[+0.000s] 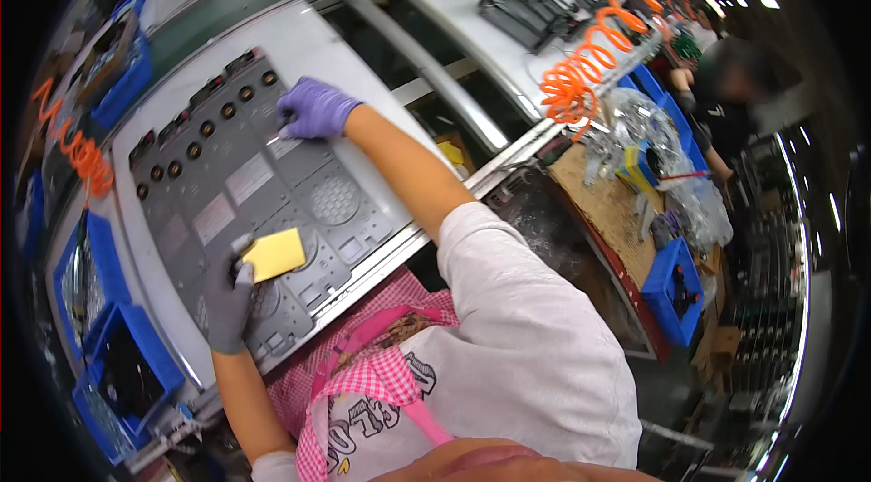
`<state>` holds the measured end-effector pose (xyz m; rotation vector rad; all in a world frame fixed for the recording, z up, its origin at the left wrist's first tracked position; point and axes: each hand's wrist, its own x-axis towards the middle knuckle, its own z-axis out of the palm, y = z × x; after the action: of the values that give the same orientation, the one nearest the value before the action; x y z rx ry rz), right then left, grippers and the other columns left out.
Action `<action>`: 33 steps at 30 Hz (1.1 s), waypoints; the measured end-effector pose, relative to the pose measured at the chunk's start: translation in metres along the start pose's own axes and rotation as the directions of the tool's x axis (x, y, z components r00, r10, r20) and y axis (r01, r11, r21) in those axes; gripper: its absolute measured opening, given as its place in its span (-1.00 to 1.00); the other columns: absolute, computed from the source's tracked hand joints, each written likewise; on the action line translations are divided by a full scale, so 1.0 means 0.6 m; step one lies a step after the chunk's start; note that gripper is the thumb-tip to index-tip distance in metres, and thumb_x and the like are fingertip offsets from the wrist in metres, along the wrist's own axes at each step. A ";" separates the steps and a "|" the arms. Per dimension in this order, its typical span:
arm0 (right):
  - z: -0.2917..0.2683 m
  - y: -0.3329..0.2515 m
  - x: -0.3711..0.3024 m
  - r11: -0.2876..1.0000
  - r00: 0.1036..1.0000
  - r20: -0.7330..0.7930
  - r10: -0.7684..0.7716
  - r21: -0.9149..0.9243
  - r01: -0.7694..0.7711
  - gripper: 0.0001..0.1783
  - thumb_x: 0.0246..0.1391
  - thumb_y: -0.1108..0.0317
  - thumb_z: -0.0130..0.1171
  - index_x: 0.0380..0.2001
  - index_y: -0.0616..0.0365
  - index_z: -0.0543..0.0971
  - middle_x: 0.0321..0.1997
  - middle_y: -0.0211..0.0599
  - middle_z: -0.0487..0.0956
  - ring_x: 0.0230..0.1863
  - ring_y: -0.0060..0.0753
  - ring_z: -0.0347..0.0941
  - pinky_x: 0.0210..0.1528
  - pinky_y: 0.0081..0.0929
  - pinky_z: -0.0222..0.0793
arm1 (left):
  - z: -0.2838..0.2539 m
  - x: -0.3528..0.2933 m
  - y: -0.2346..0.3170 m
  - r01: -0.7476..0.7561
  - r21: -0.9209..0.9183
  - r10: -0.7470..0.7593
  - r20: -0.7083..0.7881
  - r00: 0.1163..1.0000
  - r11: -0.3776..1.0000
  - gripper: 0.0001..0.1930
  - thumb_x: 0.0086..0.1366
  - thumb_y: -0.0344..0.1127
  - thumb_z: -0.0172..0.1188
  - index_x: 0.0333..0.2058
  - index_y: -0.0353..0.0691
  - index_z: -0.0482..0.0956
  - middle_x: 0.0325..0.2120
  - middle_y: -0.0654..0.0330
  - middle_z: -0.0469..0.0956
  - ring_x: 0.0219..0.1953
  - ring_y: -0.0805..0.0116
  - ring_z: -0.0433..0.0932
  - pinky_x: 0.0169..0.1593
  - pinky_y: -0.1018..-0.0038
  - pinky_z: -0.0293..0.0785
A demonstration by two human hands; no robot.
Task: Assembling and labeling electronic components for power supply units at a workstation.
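Blue plastic bins [127, 364] line the table's [308, 51] left edge. My left hand [229, 296], in a grey glove, closes its fingers on a yellow rectangular pad [273, 253] atop the large grey metal panel [263, 210] lying flat on the table. My right hand [313, 107], purple-gloved, pinches a small slim tool [274, 137] against the panel's far edge.

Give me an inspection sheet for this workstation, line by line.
Surface: pale bench beside a conveyor.
Job's things: grey metal panel lying flat; yellow pad on it.
Clutter: blue bins at left, clear bags at right.
Hands: left hand, grey glove, holds the yellow pad; right hand, purple glove, fingers on the panel.
Cables: orange coiled hose overhead.
Surroundings: another person working at right.
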<state>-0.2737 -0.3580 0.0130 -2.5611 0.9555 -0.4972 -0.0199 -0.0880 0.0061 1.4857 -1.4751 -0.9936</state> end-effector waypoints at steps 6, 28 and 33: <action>0.001 0.015 -0.008 0.987 0.992 -0.083 -0.097 -0.138 0.085 -0.67 -0.10 0.09 0.43 -0.31 0.05 0.66 -0.34 -0.17 0.65 -0.20 -0.10 0.58 0.00 -0.24 0.45 | 0.006 0.009 0.020 -0.107 0.125 0.104 0.027 0.994 0.986 -0.62 0.28 -0.43 0.13 0.08 -0.26 0.59 -0.26 0.20 0.62 -0.28 0.50 0.52 -0.10 0.53 0.48; 0.008 0.015 0.004 0.942 0.975 -0.065 0.214 0.279 -0.188 -0.22 0.06 0.02 0.38 0.34 -0.11 0.37 0.16 -0.04 0.47 0.15 -0.03 0.43 0.24 -0.21 0.38 | 0.005 0.003 0.021 -0.060 -0.097 0.064 0.038 0.997 0.994 -0.57 0.25 -0.54 0.13 0.11 -0.23 0.58 -0.48 0.36 0.38 -0.44 0.63 0.35 -0.31 0.63 0.40; 0.039 -0.009 0.047 0.946 0.979 -0.191 -0.068 -0.323 0.002 -0.26 0.23 -0.20 0.09 0.41 -0.24 0.26 0.38 -0.04 0.32 0.35 0.08 0.25 0.34 -0.06 0.22 | 0.003 0.002 0.033 0.038 -0.102 -0.027 0.101 0.995 0.994 -0.59 0.26 -0.49 0.11 0.09 -0.27 0.59 -0.43 0.35 0.42 -0.37 0.59 0.37 -0.20 0.60 0.40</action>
<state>-0.2402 -0.3684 0.0007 -2.8648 1.1447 -0.6691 -0.0287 -0.0892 0.0240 1.4079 -1.4498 -1.1608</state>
